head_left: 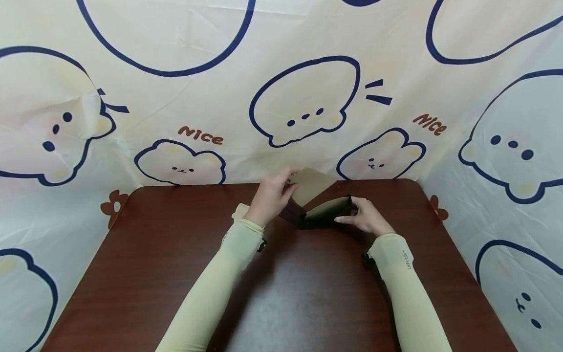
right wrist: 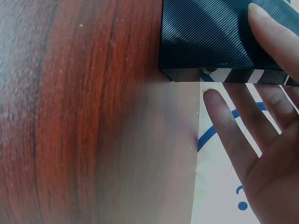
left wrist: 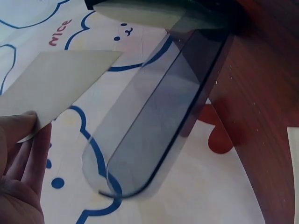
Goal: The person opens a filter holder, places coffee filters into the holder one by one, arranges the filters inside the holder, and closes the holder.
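Observation:
My left hand [head_left: 273, 195] pinches a tan square of paper [head_left: 314, 185] by its edge between thumb and fingers. In the left wrist view the paper [left wrist: 60, 79] is held apart from a smoky see-through plastic flap [left wrist: 149, 116] with rounded corners. That flap extends from a dark case [head_left: 327, 212], whose pale interior shows in the head view. My right hand [head_left: 367, 216] grips the case at its right end. In the right wrist view, the thumb lies on the finely ridged black face of the case [right wrist: 210, 37], and the fingers reach behind its far side.
A brown wood-grain table [head_left: 264, 283] lies beneath both arms. Right behind its far edge hangs a pale cloth [head_left: 299, 98] with blue cartoon outlines, which also borders the left and right sides.

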{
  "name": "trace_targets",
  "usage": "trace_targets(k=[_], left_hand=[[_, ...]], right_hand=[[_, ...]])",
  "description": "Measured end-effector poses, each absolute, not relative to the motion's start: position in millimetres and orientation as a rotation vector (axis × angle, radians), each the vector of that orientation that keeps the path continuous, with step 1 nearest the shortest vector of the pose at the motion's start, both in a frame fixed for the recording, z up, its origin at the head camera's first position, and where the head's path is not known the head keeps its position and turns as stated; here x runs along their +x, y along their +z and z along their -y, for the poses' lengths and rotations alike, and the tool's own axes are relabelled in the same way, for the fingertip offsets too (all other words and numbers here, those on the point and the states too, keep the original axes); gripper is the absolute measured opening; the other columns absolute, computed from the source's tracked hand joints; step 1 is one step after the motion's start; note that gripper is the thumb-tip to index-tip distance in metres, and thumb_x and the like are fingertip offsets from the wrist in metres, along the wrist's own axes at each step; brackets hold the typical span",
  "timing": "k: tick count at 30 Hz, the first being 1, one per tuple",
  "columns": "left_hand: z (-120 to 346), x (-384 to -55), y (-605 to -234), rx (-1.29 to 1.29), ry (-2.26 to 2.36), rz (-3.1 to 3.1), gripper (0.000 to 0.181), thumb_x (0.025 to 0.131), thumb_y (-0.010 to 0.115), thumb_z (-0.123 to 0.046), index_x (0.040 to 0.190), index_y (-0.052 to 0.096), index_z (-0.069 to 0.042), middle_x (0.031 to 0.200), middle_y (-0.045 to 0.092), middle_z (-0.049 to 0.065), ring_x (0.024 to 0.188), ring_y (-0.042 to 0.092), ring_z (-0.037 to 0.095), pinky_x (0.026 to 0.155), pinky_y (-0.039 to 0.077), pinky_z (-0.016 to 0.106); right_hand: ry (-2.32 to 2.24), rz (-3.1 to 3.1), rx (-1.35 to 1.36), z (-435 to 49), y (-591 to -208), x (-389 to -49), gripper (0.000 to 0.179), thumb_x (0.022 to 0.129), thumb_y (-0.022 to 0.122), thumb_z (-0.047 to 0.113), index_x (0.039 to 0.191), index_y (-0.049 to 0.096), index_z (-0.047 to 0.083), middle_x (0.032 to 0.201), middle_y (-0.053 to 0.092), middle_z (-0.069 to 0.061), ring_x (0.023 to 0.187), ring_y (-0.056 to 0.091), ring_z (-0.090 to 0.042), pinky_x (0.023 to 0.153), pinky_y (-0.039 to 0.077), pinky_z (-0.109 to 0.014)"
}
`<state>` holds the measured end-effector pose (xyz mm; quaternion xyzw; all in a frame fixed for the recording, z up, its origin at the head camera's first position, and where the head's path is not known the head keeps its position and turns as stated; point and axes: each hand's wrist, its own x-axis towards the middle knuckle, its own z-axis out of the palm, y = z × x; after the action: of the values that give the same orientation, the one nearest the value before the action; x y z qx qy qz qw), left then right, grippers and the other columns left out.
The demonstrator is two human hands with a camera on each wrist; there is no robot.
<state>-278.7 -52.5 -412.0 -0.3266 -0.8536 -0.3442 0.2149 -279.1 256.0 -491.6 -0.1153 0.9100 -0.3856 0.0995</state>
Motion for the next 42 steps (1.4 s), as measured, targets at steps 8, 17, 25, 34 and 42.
trace_targets(k=[8, 17, 25, 34, 42], left_hand=[[36.5, -275.5, -421.1, -0.959, -0.937, 2.404, 0.026, 0.097, 0.072, -0.007, 0.121, 0.065, -0.01, 0.118, 0.076, 0.007, 0.089, 0.074, 0.017, 0.08, 0.061, 0.032], [20.6, -274.9, -432.4, -0.999, -0.903, 2.48, 0.026, 0.098, 0.071, -0.006, 0.123, 0.064, -0.011, 0.115, 0.076, 0.007, 0.094, 0.075, 0.016, 0.085, 0.061, 0.03], [10.9, -275.8, -442.3, -1.05, -0.83, 2.521, 0.027, 0.098, 0.07, -0.007, 0.125, 0.064, -0.011, 0.116, 0.077, 0.006, 0.097, 0.075, 0.016, 0.088, 0.061, 0.03], [1.1, -277.4, -449.0, -1.092, -0.759, 2.563, 0.027, 0.098, 0.071, -0.009, 0.124, 0.065, -0.016, 0.12, 0.076, 0.003, 0.102, 0.074, 0.013, 0.092, 0.059, 0.028], [-2.9, -280.6, -455.7, -1.114, -0.729, 2.53, 0.026, 0.098, 0.072, -0.009, 0.123, 0.064, -0.016, 0.113, 0.078, 0.003, 0.096, 0.074, 0.013, 0.088, 0.06, 0.027]], right_hand=[[-1.124, -2.695, -0.332, -255.8, -491.2, -280.3, 0.048, 0.091, 0.082, 0.034, 0.131, 0.064, 0.014, 0.122, 0.067, -0.007, 0.098, 0.056, -0.025, 0.086, 0.048, -0.037], [-1.107, -2.688, -0.293, -255.5, -490.0, -279.5, 0.05, 0.091, 0.082, 0.035, 0.132, 0.063, 0.013, 0.121, 0.067, -0.01, 0.096, 0.057, -0.026, 0.085, 0.05, -0.038], [-1.087, -2.681, -0.249, -256.1, -489.0, -278.8, 0.065, 0.091, 0.081, 0.035, 0.144, 0.055, 0.006, 0.148, 0.054, -0.02, 0.109, 0.057, -0.033, 0.096, 0.051, -0.047], [-1.123, -2.677, -0.263, -255.6, -490.5, -280.2, 0.048, 0.09, 0.083, 0.032, 0.13, 0.063, 0.013, 0.115, 0.067, -0.008, 0.097, 0.057, -0.026, 0.083, 0.048, -0.036], [-1.131, -2.666, -0.265, -254.8, -489.5, -281.2, 0.043, 0.091, 0.082, 0.029, 0.127, 0.064, 0.015, 0.112, 0.067, -0.007, 0.095, 0.058, -0.025, 0.083, 0.049, -0.036]])
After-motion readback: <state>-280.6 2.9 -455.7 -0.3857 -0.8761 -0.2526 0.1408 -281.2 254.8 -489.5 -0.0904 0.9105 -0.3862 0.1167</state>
